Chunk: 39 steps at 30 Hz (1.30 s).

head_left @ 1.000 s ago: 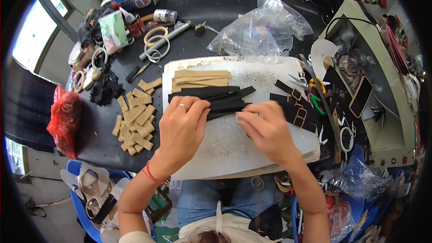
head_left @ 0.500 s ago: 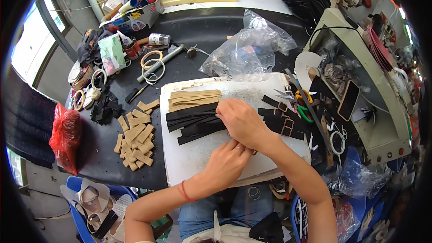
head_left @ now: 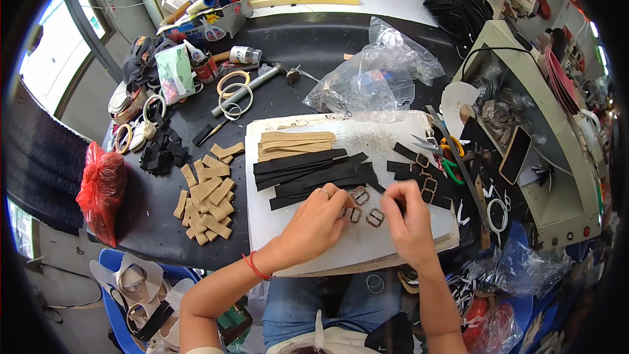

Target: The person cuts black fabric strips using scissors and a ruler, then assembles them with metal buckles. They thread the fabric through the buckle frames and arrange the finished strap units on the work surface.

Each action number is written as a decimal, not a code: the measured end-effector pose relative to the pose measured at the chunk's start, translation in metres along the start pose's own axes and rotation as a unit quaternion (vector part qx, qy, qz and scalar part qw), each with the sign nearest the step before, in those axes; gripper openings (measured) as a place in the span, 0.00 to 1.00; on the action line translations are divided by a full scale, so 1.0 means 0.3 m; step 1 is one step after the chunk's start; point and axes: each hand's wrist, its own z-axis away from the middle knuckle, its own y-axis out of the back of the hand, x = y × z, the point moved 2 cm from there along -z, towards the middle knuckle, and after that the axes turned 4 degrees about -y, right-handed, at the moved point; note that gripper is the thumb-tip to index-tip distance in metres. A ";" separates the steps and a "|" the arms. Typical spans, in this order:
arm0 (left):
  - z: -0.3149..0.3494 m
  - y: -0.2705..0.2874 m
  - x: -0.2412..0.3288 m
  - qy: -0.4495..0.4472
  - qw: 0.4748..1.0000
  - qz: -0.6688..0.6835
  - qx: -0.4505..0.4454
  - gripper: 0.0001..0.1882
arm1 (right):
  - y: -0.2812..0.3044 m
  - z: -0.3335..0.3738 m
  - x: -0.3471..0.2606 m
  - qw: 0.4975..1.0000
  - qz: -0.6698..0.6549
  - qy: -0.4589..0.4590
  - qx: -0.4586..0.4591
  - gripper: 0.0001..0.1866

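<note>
My left hand [head_left: 316, 223] is low over the white board [head_left: 314, 233], fingers bent together at the edge of a small brown-patterned buckle [head_left: 355, 215]. Two more loose buckles lie close by, one above the fingertips and one toward my right hand. My right hand [head_left: 409, 223] pinches the end of a black strap [head_left: 375, 177], which slants up and left toward the pile; the fingers hide part of it. Flat black straps [head_left: 295, 169] lie stacked on the board below a row of tan strips [head_left: 296, 144]. At the board's right, buckles [head_left: 428, 187] sit on black straps.
Short tan pieces [head_left: 209, 200] are heaped left of the board, with a red plastic bag [head_left: 101, 190] farther left. Scissors [head_left: 452, 167], a metal ruler [head_left: 468, 180] and a phone [head_left: 515, 155] lie to the right. A clear plastic bag [head_left: 373, 78] rests beyond the board.
My hands were together over the board's middle and are now apart. The right hand has moved right and nearer with a black strap, and loose buckles now show between the hands.
</note>
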 end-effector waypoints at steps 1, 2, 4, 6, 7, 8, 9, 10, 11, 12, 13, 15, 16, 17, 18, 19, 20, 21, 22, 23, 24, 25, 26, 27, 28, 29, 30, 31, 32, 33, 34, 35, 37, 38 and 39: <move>-0.008 0.003 -0.012 0.003 1.000 0.008 -0.004 0.16 | 0.010 0.031 0.005 1.000 -0.013 -0.010 0.012 0.10; -0.014 0.004 -0.019 0.006 1.000 0.016 -0.008 0.16 | 0.013 0.057 0.004 0.997 -0.058 -0.049 0.018 0.12; -0.028 0.000 -0.011 -0.030 0.999 -0.024 -0.023 0.14 | 0.010 0.098 -0.003 0.981 -0.152 -0.121 0.029 0.18; -0.051 -0.005 0.002 -0.067 0.995 -0.068 -0.041 0.13 | 0.010 0.133 0.016 0.976 -0.141 -0.167 0.010 0.22; -0.063 -0.009 0.012 -0.086 0.991 -0.091 -0.052 0.13 | 0.006 0.136 0.027 0.978 -0.134 -0.158 0.014 0.21; -0.073 -0.011 0.021 -0.104 0.986 -0.115 -0.063 0.13 | 0.001 0.135 0.038 0.981 -0.126 -0.149 0.017 0.20; -0.075 -0.014 0.015 -0.122 0.982 -0.133 -0.063 0.13 | -0.005 0.133 0.041 0.982 -0.121 -0.146 0.020 0.20; -0.083 -0.012 0.009 -0.124 0.981 -0.130 -0.069 0.14 | -0.010 0.130 0.042 0.983 -0.115 -0.143 0.024 0.19; -0.094 -0.008 0.006 -0.125 0.981 -0.128 -0.075 0.14 | -0.008 0.125 0.038 0.984 -0.110 -0.140 0.027 0.19; -0.091 -0.005 0.001 -0.120 0.981 -0.123 -0.085 0.14 | -0.013 0.125 0.038 0.984 -0.110 -0.138 0.028 0.18; -0.095 0.008 0.000 -0.113 0.981 -0.123 -0.096 0.14 | -0.017 0.124 0.038 0.984 -0.110 -0.136 0.028 0.18; -0.106 0.044 0.009 -0.098 0.981 -0.124 -0.117 0.13 | -0.017 0.131 0.037 0.984 -0.111 -0.138 0.024 0.17; -0.094 0.051 0.008 -0.083 0.985 -0.090 -0.121 0.13 | -0.011 0.142 0.028 0.983 -0.112 -0.143 0.020 0.16; -0.077 0.060 0.004 -0.069 0.988 -0.056 -0.124 0.13 | -0.007 0.153 0.028 0.982 -0.113 -0.147 0.017 0.15; -0.070 0.065 -0.002 -0.059 0.990 -0.022 -0.128 0.13 | -0.002 0.162 0.042 0.980 -0.117 -0.157 0.016 0.13; -0.046 0.051 -0.012 -0.065 0.994 -0.022 -0.083 0.13 | 0.003 0.173 0.061 0.978 -0.120 -0.168 0.015 0.12; -0.047 0.047 -0.011 -0.076 0.994 -0.017 -0.071 0.14 | 0.006 0.177 0.073 0.976 -0.124 -0.179 0.014 0.11; -0.043 0.044 -0.010 -0.083 0.995 -0.011 -0.057 0.14 | 0.004 0.171 0.067 0.976 -0.126 -0.176 -0.004 0.10; -0.038 0.040 -0.009 -0.090 0.995 -0.005 -0.042 0.15 | 0.003 0.161 0.055 0.976 -0.128 -0.173 -0.021 0.09; -0.034 0.026 -0.013 -0.086 0.994 -0.008 -0.066 0.15 | 0.001 0.156 0.050 0.976 -0.131 -0.171 -0.039 0.08; -0.029 0.015 -0.016 -0.083 0.993 -0.011 -0.088 0.15 | 0.001 0.167 0.056 0.976 -0.126 -0.172 -0.035 0.09; -0.043 0.026 -0.009 -0.091 0.990 -0.024 -0.107 0.15 | 0.003 0.172 0.066 0.979 -0.124 -0.163 -0.024 0.09; -0.046 0.041 0.007 -0.098 0.987 -0.018 -0.129 0.13 | 0.008 0.174 0.068 0.980 -0.122 -0.154 -0.013 0.10; -0.036 0.035 0.002 -0.110 0.986 -0.041 -0.118 0.12 | 0.008 0.184 0.061 0.980 -0.115 -0.159 -0.013 0.09; -0.027 0.034 -0.001 -0.122 0.985 -0.064 -0.107 0.11 | 0.008 0.185 0.056 0.985 -0.097 -0.144 -0.019 0.09; -0.022 0.039 0.007 -0.117 0.985 -0.082 -0.100 0.11 | 0.010 0.185 0.051 0.988 -0.080 -0.130 -0.024 0.09; -0.014 0.033 0.016 -0.104 0.986 -0.098 -0.091 0.12 | 0.011 0.184 0.054 0.990 -0.061 -0.118 -0.038 0.09; -0.004 0.030 0.026 -0.091 0.986 -0.113 -0.082 0.12 | 0.014 0.181 0.057 0.990 -0.055 -0.118 -0.046 0.08; 0.006 0.031 0.037 -0.095 0.983 -0.142 -0.064 0.12 | 0.017 0.178 0.060 0.990 -0.050 -0.118 -0.054 0.08; 0.018 0.014 0.047 -0.099 0.981 -0.163 -0.047 0.11 | 0.020 0.185 0.068 0.989 -0.039 -0.124 -0.064 0.07; 0.036 0.003 0.057 -0.102 0.977 -0.184 -0.030 0.11 | 0.015 0.191 0.072 0.990 -0.046 -0.120 -0.065 0.07; 0.068 -0.002 0.070 -0.082 0.979 -0.187 -0.021 0.11 | 0.008 0.196 0.080 0.990 -0.052 -0.117 -0.066 0.08; 0.113 0.007 0.070 -0.062 0.981 -0.184 -0.005 0.12 | 0.014 0.190 0.076 0.993 -0.038 -0.092 -0.058 0.07; 0.140 0.013 0.070 -0.052 0.982 -0.184 0.001 0.12 | 0.012 0.184 0.070 0.992 -0.031 -0.107 -0.053 0.07; 0.163 0.023 0.073 -0.047 0.992 -0.107 0.057 0.12 | 0.010 0.178 0.065 0.991 -0.024 -0.125 -0.044 0.07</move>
